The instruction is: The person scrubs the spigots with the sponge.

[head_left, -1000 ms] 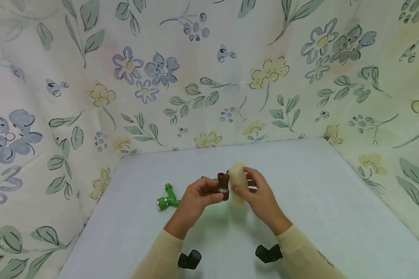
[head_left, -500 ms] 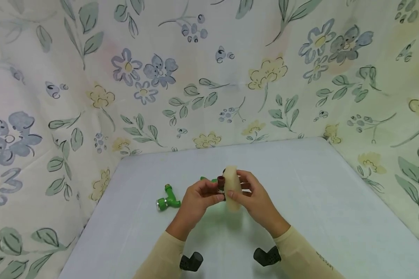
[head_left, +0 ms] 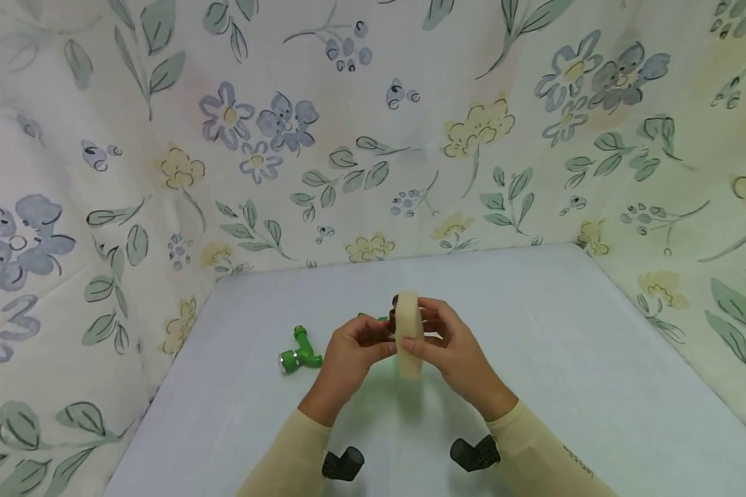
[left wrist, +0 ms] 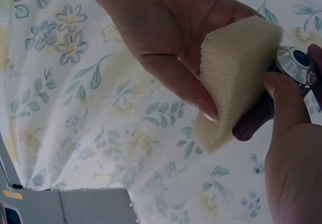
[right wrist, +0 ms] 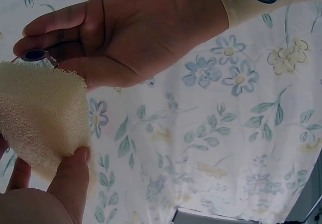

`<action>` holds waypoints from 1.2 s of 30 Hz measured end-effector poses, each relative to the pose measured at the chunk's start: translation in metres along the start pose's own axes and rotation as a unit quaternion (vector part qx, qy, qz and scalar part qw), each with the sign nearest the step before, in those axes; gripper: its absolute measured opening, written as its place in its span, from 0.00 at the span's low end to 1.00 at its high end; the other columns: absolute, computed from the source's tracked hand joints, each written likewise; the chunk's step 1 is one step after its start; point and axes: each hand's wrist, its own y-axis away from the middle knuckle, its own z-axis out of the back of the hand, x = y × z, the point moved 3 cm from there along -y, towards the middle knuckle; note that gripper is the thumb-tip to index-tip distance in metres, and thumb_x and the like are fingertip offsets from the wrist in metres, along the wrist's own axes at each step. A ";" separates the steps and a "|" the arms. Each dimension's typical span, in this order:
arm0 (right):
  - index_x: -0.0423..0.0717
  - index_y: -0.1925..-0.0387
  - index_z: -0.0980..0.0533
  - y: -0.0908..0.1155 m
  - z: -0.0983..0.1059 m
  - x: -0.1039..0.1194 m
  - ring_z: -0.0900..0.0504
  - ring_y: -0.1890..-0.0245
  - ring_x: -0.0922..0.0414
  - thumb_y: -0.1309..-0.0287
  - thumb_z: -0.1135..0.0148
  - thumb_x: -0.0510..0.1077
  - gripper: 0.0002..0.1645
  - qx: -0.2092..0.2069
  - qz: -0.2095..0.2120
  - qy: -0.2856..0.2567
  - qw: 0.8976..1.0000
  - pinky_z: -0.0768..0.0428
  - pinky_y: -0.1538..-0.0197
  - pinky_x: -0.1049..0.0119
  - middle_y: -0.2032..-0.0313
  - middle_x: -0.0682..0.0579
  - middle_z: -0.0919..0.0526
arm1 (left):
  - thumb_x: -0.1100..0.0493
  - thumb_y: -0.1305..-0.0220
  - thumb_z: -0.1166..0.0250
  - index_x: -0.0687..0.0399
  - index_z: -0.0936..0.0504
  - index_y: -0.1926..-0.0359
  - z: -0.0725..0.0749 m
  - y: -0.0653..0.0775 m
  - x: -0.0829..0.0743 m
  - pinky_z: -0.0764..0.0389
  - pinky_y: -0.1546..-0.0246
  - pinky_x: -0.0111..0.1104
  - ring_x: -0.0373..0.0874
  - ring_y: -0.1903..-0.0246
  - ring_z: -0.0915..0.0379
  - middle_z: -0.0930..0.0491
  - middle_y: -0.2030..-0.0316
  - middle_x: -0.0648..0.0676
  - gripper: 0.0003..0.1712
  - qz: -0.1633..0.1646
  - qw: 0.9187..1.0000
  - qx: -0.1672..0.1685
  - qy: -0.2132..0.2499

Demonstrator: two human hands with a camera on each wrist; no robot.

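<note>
My left hand point(head_left: 350, 357) grips a dark red tap point(left wrist: 255, 116) by its middle, with a chrome collar and blue cap at its handle end. Between thumb and fingers, my right hand point(head_left: 456, 353) pinches a thick cream sponge point(head_left: 408, 335). In the left wrist view the sponge lies right alongside the tap body. From the head, it covers most of the tap. In the right wrist view the sponge hides all of the tap but the blue-capped chrome end, beside the left fingers.
A green tap point(head_left: 300, 352) with a chrome end lies on the white table point(head_left: 503, 304), left of my left hand. Another green piece point(head_left: 382, 318) shows just behind the left fingertips. Flower-patterned cloth point(head_left: 360, 138) hangs behind and at the sides.
My right hand has brought the sponge left against the tap and turned it more edge-on to the head view. The left hand keeps its grip on the tap, almost in place.
</note>
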 end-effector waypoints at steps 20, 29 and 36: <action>0.64 0.36 0.35 -0.014 0.025 -0.047 0.30 0.47 0.53 0.48 0.29 0.56 0.39 -0.067 -0.017 0.099 0.993 0.27 0.47 0.50 0.45 0.55 0.29 | 0.60 0.46 0.27 0.57 0.20 0.58 0.004 0.004 -0.006 0.20 0.56 0.41 0.54 0.55 0.22 0.20 0.56 0.59 0.16 -0.023 0.997 0.063 0.030; 0.59 0.35 0.36 -0.016 0.034 -0.054 0.31 0.47 0.52 0.49 0.28 0.56 0.41 -0.106 -0.035 0.109 0.988 0.28 0.47 0.51 0.43 0.55 0.33 | 0.63 0.44 0.28 0.59 0.22 0.55 0.002 0.006 -0.010 0.21 0.54 0.42 0.54 0.54 0.23 0.20 0.54 0.59 0.16 -0.008 0.996 0.076 0.046; 0.64 0.36 0.36 -0.014 0.027 -0.054 0.30 0.48 0.54 0.47 0.30 0.60 0.39 -0.082 -0.054 0.103 0.990 0.27 0.47 0.51 0.48 0.54 0.29 | 0.62 0.44 0.28 0.61 0.22 0.55 0.003 0.004 -0.008 0.20 0.55 0.43 0.56 0.55 0.22 0.21 0.55 0.61 0.17 -0.019 0.996 0.073 0.056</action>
